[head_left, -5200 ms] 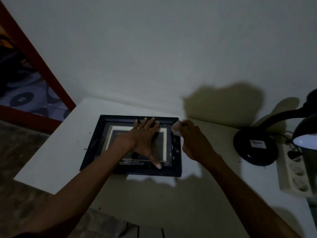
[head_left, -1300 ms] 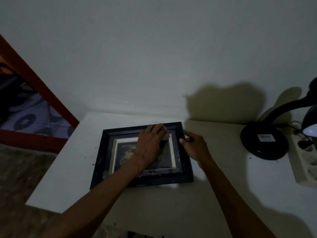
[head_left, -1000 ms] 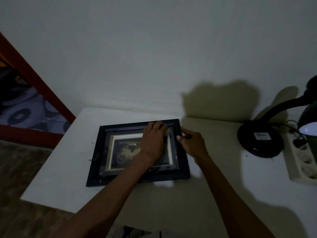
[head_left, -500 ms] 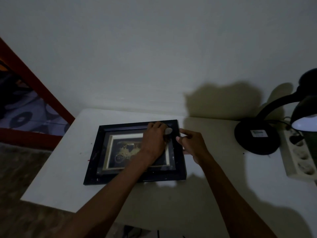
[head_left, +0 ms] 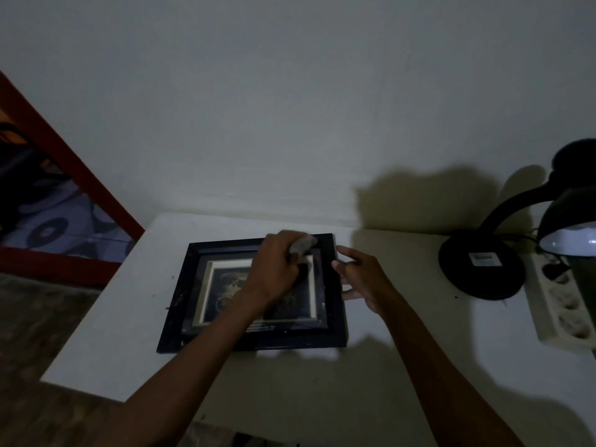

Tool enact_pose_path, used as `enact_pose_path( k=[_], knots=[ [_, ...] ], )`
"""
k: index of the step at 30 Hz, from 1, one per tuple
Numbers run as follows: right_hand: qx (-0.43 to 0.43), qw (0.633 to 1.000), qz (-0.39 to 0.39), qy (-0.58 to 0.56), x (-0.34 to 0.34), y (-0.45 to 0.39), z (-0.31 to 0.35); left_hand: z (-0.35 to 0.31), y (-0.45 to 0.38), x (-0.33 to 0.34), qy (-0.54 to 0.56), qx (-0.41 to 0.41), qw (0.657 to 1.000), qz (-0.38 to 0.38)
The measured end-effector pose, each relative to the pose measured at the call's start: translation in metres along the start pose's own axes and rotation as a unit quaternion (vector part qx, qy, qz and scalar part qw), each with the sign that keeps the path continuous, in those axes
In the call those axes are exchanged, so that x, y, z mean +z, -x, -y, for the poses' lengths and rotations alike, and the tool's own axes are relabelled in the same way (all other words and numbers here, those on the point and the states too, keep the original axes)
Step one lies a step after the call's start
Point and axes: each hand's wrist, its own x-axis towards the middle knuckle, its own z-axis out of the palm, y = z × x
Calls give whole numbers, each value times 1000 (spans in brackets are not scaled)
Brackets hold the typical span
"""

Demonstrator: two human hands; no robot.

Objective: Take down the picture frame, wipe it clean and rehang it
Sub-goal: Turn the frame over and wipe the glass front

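Black picture frame (head_left: 258, 341) lies flat on the white table (head_left: 106, 324), under both hands. Inside its border: a cream mat, then a dark picture, partly hidden by the left forearm. Left hand (head_left: 274, 269) curled around a small pale cloth (head_left: 302, 245), pressed at the frame's far right corner. Right hand (head_left: 361, 275) just beside it, fingers straight, touching the frame's right edge. Farther right of that hand: black desk lamp (head_left: 480, 266), lit, and a white power strip (head_left: 561, 304).

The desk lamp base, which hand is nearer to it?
Right. The right hand rests beside the frame, between it and the lamp base; the left hand is over the frame.
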Motion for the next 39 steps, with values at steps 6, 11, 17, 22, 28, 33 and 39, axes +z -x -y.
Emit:
enact_pose_path(
  k=[6,11,17,22,28,33,39],
  knots=[
    [0,999,38,30,2,1,11,-19,-17,22,-56,-32,996,69],
    [-14,999,13,38,6,3,12,-13,-3,30,-123,-46,987,96],
    [-12,999,-8,50,8,4,11,-5,1,5,-268,-20,953,140],
    [-6,998,-9,63,8,3,13,15,13,-18,-249,-58,962,96],
    [-4,997,12,70,9,3,19,-5,5,7,-231,-55,965,110],
    [-11,997,-19,74,11,2,16,-20,-6,23,-224,-20,964,139],
    [11,998,-17,67,9,-1,14,3,5,-5,-279,-26,950,136]
  ],
)
